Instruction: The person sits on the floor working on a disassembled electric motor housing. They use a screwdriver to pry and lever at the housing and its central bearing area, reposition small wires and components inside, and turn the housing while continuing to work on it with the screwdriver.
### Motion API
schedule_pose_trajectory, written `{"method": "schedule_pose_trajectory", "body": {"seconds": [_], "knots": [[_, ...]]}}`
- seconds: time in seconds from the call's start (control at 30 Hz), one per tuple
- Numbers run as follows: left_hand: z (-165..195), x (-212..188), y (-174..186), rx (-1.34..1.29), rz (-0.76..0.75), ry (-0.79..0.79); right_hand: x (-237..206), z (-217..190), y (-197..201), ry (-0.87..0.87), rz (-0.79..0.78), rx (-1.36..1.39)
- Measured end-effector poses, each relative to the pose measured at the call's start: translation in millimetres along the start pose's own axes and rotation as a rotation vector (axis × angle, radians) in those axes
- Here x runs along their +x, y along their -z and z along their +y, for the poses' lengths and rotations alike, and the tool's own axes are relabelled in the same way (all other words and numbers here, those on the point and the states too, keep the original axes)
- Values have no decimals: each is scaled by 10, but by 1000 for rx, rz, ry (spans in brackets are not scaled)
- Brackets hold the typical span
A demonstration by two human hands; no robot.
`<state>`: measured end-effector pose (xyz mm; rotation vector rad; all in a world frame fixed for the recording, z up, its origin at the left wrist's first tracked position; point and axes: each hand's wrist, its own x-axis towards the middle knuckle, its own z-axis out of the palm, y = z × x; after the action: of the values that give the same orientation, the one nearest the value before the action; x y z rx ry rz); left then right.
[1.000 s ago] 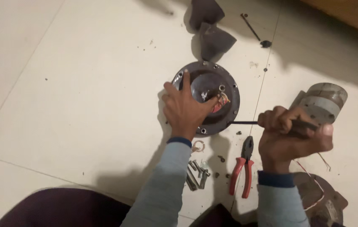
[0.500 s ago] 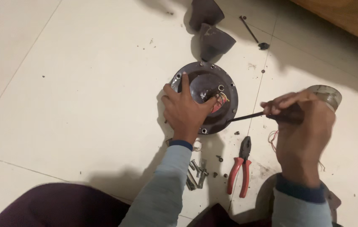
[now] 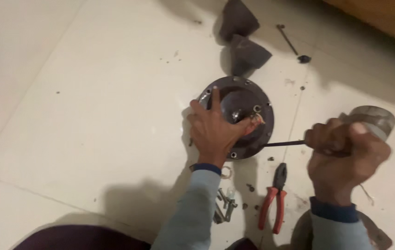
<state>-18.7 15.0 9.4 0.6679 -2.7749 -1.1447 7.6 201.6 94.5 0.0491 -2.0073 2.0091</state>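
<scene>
We see the left hand [image 3: 215,132] pressed flat on a round dark metal motor cover [image 3: 241,115] lying on the white tiled floor [image 3: 91,106]; fingers spread over its left half, thumb tip reaching the centre near the shaft hole. The hand bears on the cover rather than closing around it.

The right hand [image 3: 345,159] is a tight fist around the handle of a screwdriver [image 3: 284,143]. The thin dark shaft runs left, near level, and its tip meets the lower right edge of the cover; whether it sits in a screw or under the rim we cannot tell, the view being blurred.

Red-handled pliers [image 3: 274,196] lie on the floor just below the shaft, between the two forearms. A small heap of bolts [image 3: 225,206] lies beside the left sleeve. Two dark wedge-shaped pieces [image 3: 243,39] sit above the cover. A grey cylindrical part [image 3: 373,118] shows behind the right fist.
</scene>
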Motion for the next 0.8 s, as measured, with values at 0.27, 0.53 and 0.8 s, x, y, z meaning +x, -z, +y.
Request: {"method": "schedule_pose_trajectory", "body": {"seconds": [0.27,0.53,0.8], "knots": [[40,32,92,12,-26,14,81,-76,-66,-9,-90,68],[44,34,114,-3,-83,37,179,-58,56,-26,-253,87],[-2,30,43,23,49,-29,197,-18,-43,69,-246,24]]}}
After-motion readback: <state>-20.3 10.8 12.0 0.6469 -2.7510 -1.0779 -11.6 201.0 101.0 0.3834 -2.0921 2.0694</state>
